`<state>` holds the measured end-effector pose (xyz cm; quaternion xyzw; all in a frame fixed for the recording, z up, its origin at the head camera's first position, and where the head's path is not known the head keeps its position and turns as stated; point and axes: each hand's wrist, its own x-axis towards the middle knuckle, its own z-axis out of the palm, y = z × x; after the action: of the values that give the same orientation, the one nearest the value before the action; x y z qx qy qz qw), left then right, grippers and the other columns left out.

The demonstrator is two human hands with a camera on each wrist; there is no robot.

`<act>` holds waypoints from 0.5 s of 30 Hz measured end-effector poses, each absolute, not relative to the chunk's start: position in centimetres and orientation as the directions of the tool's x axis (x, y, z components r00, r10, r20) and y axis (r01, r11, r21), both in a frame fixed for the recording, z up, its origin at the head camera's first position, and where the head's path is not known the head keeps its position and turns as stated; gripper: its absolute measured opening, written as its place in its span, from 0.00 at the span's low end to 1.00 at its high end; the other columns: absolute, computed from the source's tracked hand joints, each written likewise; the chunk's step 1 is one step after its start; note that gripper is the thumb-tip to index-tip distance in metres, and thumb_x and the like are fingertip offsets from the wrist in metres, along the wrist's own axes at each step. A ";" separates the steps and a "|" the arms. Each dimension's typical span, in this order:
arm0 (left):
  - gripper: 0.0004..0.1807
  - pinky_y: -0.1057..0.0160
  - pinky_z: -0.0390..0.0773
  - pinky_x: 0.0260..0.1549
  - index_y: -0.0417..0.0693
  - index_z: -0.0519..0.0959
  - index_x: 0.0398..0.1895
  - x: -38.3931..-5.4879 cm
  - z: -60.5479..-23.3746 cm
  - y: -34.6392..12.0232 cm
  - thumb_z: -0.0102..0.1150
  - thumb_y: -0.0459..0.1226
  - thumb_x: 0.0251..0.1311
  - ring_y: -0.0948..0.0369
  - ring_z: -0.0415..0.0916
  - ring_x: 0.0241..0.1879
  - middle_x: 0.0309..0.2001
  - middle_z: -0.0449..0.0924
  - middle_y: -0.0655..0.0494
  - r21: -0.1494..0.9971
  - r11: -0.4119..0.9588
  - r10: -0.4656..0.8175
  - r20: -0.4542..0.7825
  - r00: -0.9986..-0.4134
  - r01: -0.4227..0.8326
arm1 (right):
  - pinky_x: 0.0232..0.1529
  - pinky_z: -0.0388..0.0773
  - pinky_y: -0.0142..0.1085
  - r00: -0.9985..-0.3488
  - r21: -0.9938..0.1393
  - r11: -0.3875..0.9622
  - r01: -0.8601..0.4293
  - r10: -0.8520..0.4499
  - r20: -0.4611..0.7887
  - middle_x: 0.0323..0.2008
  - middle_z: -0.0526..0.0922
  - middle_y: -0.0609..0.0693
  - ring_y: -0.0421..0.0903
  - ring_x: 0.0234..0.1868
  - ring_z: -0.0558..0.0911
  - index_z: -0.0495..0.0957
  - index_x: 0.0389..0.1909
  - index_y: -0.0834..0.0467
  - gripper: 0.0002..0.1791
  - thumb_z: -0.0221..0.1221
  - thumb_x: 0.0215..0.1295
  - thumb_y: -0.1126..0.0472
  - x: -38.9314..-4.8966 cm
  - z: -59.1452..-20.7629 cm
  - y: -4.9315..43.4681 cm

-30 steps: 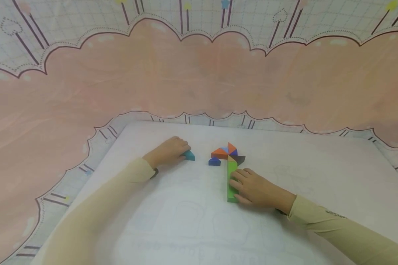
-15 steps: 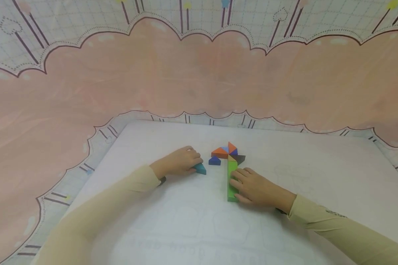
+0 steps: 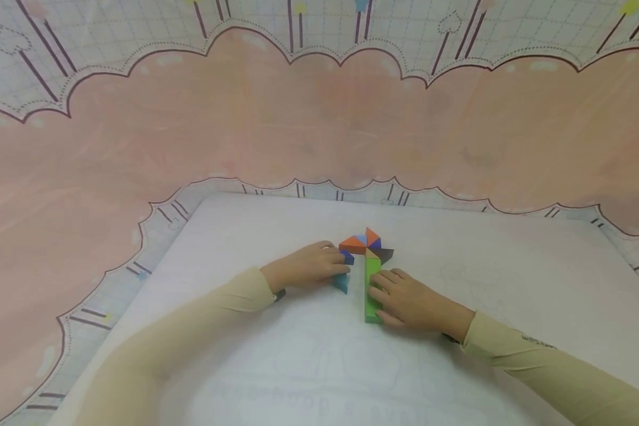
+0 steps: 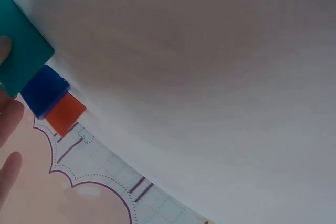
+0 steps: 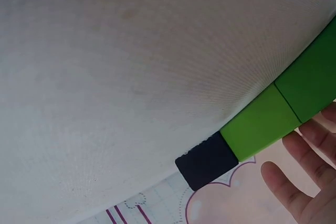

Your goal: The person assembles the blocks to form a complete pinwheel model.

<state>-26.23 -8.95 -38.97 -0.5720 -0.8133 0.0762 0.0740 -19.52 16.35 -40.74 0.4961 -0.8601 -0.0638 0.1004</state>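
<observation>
My left hand holds a teal triangular block just left of the block figure, with the thumb against its face in the left wrist view. A small blue triangular block shows beyond its fingertips, partly hidden by them. My right hand rests its fingers on a green strip, which the right wrist view shows as light green and darker green blocks end to end. Above the strip sit orange, light-blue, blue and dark triangular blocks, fanned like a pinwheel.
The blocks lie on a white tabletop. A patterned pink and white cloth hangs behind the table's far edge and along its left side.
My left hand has moved right and nearer with the teal block, which is now turned and close to the small blue block. The right hand and the green strip stay in place.
</observation>
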 end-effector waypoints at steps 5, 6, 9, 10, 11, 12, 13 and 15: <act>0.15 0.61 0.71 0.56 0.57 0.78 0.52 -26.3 -39.1 -8.0 0.57 0.38 0.61 0.61 0.75 0.50 0.47 0.80 0.59 -0.257 0.294 0.956 0.078 -0.284 0.921 | 0.55 0.71 0.44 -0.480 0.215 0.496 -0.841 -0.868 0.125 0.49 0.75 0.51 0.48 0.53 0.73 0.71 0.46 0.55 0.16 0.51 0.65 0.49 -19.6 -40.9 16.4; 0.15 0.61 0.71 0.56 0.57 0.78 0.52 -26.3 -39.1 -7.9 0.57 0.37 0.61 0.61 0.75 0.49 0.47 0.80 0.59 -0.265 0.290 0.957 0.083 -0.278 0.920 | 0.55 0.71 0.44 -0.477 0.215 0.494 -0.842 -0.869 0.130 0.49 0.75 0.51 0.48 0.52 0.73 0.71 0.46 0.55 0.16 0.51 0.64 0.49 -19.6 -40.9 16.4; 0.16 0.61 0.71 0.56 0.57 0.77 0.53 -26.4 -39.2 -7.7 0.57 0.36 0.61 0.61 0.75 0.49 0.47 0.80 0.59 -0.297 0.291 0.957 0.094 -0.275 0.910 | 0.55 0.71 0.44 -0.472 0.220 0.491 -0.843 -0.871 0.136 0.49 0.75 0.51 0.48 0.52 0.73 0.71 0.46 0.55 0.16 0.52 0.64 0.49 -19.7 -41.0 16.4; 0.16 0.61 0.71 0.56 0.57 0.77 0.52 -26.5 -39.2 -7.7 0.57 0.35 0.61 0.61 0.76 0.49 0.47 0.80 0.59 -0.307 0.295 0.955 0.102 -0.277 0.905 | 0.55 0.72 0.44 -0.471 0.221 0.490 -0.844 -0.872 0.136 0.49 0.75 0.51 0.48 0.52 0.73 0.71 0.46 0.55 0.16 0.52 0.64 0.49 -19.7 -41.0 16.4; 0.16 0.61 0.71 0.56 0.56 0.77 0.52 -26.5 -39.2 -7.7 0.58 0.35 0.61 0.61 0.76 0.50 0.47 0.80 0.58 -0.315 0.302 0.953 0.108 -0.282 0.900 | 0.54 0.72 0.44 -0.470 0.221 0.490 -0.843 -0.872 0.137 0.49 0.75 0.51 0.48 0.52 0.73 0.71 0.46 0.55 0.16 0.52 0.64 0.49 -19.7 -41.1 16.4; 0.15 0.60 0.71 0.56 0.55 0.77 0.51 -26.6 -39.2 -7.7 0.58 0.35 0.60 0.61 0.76 0.50 0.47 0.80 0.58 -0.323 0.310 0.951 0.117 -0.287 0.894 | 0.54 0.72 0.44 -0.472 0.221 0.491 -0.843 -0.871 0.136 0.49 0.75 0.51 0.48 0.52 0.73 0.71 0.46 0.55 0.16 0.52 0.64 0.49 -19.7 -41.1 16.5; 0.15 0.60 0.71 0.57 0.54 0.77 0.50 -26.6 -39.2 -7.8 0.58 0.35 0.60 0.61 0.76 0.50 0.47 0.80 0.58 -0.328 0.321 0.947 0.126 -0.295 0.889 | 0.54 0.72 0.44 -0.473 0.222 0.492 -0.842 -0.871 0.135 0.49 0.75 0.51 0.48 0.52 0.73 0.71 0.46 0.55 0.16 0.51 0.64 0.49 -19.7 -41.1 16.5; 0.13 0.59 0.71 0.57 0.53 0.78 0.48 -26.6 -39.0 -7.9 0.59 0.38 0.59 0.61 0.77 0.50 0.47 0.81 0.58 -0.323 0.343 0.939 0.140 -0.314 0.882 | 0.54 0.72 0.44 -0.476 0.221 0.494 -0.841 -0.869 0.135 0.49 0.75 0.51 0.48 0.52 0.73 0.71 0.46 0.55 0.16 0.51 0.64 0.49 -19.7 -41.1 16.5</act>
<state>-26.58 -7.87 -39.04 -0.5656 -0.8050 0.0936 0.1527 -19.69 16.46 -41.11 0.4990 -0.8567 -0.0622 0.1148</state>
